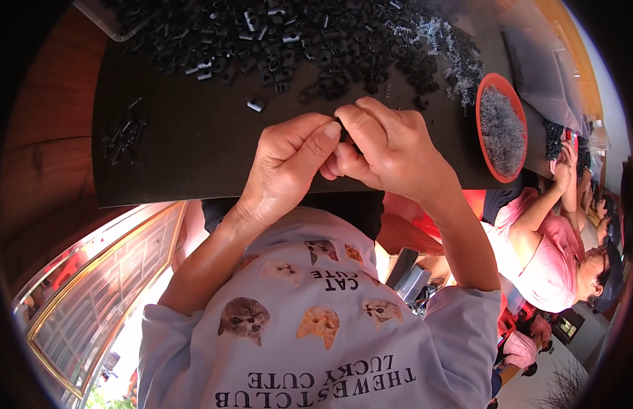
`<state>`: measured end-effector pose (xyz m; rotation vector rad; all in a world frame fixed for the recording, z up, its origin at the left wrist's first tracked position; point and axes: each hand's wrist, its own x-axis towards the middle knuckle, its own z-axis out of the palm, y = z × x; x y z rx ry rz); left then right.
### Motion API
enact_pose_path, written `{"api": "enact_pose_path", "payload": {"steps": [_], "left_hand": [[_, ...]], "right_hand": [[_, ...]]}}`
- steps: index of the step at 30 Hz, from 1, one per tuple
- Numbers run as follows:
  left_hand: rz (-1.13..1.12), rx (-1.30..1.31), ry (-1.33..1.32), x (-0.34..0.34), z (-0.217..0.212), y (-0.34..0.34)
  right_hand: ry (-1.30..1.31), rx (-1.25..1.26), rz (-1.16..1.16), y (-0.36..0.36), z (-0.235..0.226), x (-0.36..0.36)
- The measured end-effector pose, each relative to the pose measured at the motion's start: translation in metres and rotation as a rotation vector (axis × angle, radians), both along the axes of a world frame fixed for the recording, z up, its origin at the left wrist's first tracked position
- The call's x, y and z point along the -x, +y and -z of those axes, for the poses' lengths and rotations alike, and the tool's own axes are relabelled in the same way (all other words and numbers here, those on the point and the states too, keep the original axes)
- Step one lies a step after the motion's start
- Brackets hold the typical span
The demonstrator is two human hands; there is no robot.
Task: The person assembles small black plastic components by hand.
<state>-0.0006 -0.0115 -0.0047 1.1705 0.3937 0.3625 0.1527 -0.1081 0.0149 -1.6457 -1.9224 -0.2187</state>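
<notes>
Pinching small blk part [341, 129] btwn fingertips, L hand [284, 158] and R hand [393, 148] both closed on it over blk table [194, 153]. Looks mid-step, est; loose blk pcs [275, 41] and springs [503, 133] in orange bowl [479, 126] remain, finished qty can't be told

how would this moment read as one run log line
left hand: pinching small black part, mostly hidden | right hand: gripping same part | orange bowl: grey springs, right side | black parts: heaped, far tabletop
</notes>
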Motion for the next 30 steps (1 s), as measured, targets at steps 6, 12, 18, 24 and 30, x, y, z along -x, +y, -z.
{"api": "enact_pose_path", "payload": {"steps": [6,12,18,24,30], "left_hand": [[-0.047,0.074,-0.010,-0.004,-0.002,0.001],[0.004,-0.065,0.024,0.000,-0.005,0.001],[0.010,-0.111,-0.031,0.001,-0.001,-0.002],[-0.047,-0.055,-0.040,0.004,-0.006,-0.004],[-0.002,-0.135,0.004,-0.002,-0.001,-0.004]], "right_hand": [[0.068,0.043,0.130,-0.001,-0.015,0.002],[-0.073,-0.039,0.029,-0.002,-0.008,0.007],[-0.063,0.090,-0.027,-0.007,-0.023,-0.001],[-0.081,-0.229,0.422,0.029,-0.084,-0.104],[0.034,-0.177,0.689,0.054,-0.111,-0.164]]}}
